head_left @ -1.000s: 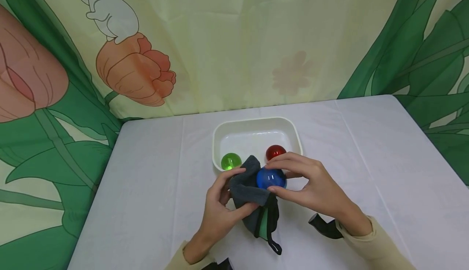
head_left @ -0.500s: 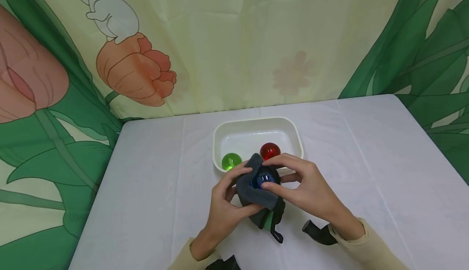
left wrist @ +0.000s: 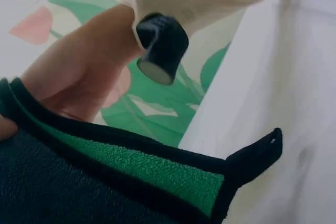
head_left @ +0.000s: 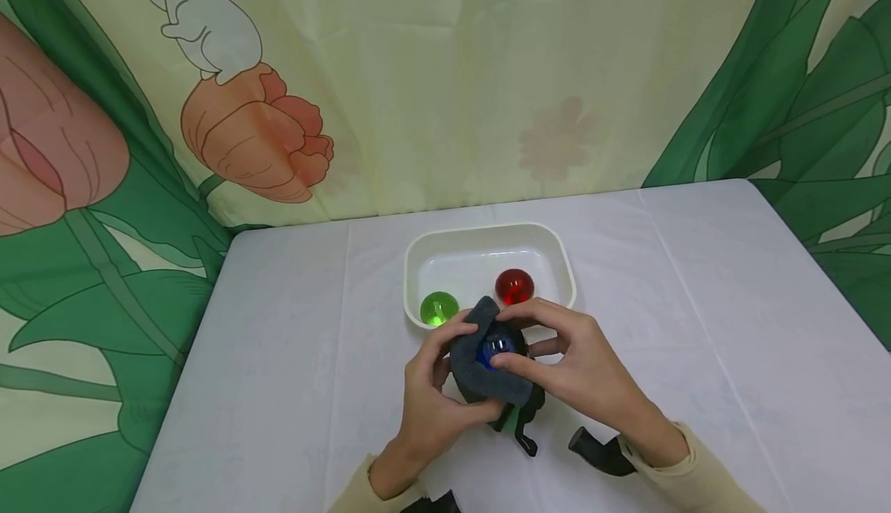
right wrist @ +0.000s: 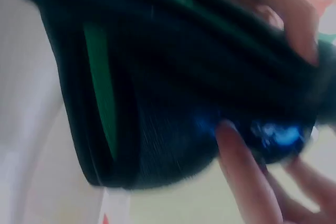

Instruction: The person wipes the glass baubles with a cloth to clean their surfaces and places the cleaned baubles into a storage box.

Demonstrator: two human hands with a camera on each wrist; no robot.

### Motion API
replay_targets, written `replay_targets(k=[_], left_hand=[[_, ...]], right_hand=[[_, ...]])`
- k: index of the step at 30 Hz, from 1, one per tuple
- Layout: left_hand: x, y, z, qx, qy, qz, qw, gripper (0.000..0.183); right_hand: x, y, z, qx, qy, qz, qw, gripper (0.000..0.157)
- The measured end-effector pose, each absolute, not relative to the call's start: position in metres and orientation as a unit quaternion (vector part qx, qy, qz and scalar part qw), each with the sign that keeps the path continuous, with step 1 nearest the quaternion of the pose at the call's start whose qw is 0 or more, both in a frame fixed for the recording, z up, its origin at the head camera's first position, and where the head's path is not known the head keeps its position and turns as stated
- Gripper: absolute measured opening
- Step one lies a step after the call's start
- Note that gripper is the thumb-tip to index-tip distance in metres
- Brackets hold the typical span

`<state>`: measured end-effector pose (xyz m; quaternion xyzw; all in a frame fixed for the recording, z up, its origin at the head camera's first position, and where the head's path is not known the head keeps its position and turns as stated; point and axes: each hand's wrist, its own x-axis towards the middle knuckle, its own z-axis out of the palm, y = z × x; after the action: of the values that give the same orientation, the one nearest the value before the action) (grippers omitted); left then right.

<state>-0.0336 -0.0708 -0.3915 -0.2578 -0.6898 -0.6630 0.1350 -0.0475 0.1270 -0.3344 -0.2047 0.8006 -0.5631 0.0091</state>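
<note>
A clear blue ball (head_left: 498, 345) sits in a folded dark grey cloth (head_left: 487, 381) with a green side, black edging and a hanging loop. My left hand (head_left: 437, 408) grips the cloth from the left, fingers above and thumb below. From the right, my right hand (head_left: 578, 358) holds the ball between thumb and fingers, with the cloth around its left and lower sides. In the right wrist view, the ball (right wrist: 283, 135) shows blue under the dark cloth edge, one fingertip on the cloth. The left wrist view shows the cloth's green strip (left wrist: 142, 163) and loop (left wrist: 260, 156).
Just beyond the hands, a white rectangular tray (head_left: 473, 244) holds a green ball (head_left: 438, 309) at its near left and a red ball (head_left: 514, 287) towards the right. A white-covered table (head_left: 292, 358) lies beneath, with a printed curtain (head_left: 431, 87) behind it.
The blue ball has gone leftward into the cloth's fold, which now wraps more of it. Both hands have come closer together. The red ball in the tray has shifted slightly left.
</note>
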Motion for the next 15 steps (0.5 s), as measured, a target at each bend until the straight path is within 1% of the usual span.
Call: replay_targets(k=[4, 6, 8, 11, 13, 15], left_hand=[[-0.033, -0.074, -0.392, -0.241, -0.683, -0.678, 0.131, 0.072], [-0.034, -0.075, -0.392, -0.236, -0.677, -0.686, 0.124, 0.072], [-0.034, -0.077, -0.392, -0.232, -0.673, -0.692, 0.118, 0.072], [-0.035, -0.078, -0.391, -0.228, -0.668, -0.7, 0.108, 0.071], [-0.036, -0.078, -0.391, -0.227, -0.663, -0.706, 0.103, 0.07], [-0.036, -0.078, -0.39, -0.23, -0.656, -0.713, 0.096, 0.07]], right_hand=[[-0.049, 0.133, -0.332, -0.245, 0.809, -0.533, 0.027, 0.04], [-0.05, 0.137, -0.331, -0.272, 0.811, -0.517, 0.02, 0.043], [-0.05, 0.141, -0.331, -0.301, 0.817, -0.492, -0.007, 0.044], [-0.051, 0.149, -0.331, -0.351, 0.819, -0.451, -0.055, 0.038], [-0.052, 0.152, -0.332, -0.387, 0.816, -0.422, -0.077, 0.036], [-0.053, 0.153, -0.334, -0.42, 0.809, -0.402, -0.086, 0.037]])
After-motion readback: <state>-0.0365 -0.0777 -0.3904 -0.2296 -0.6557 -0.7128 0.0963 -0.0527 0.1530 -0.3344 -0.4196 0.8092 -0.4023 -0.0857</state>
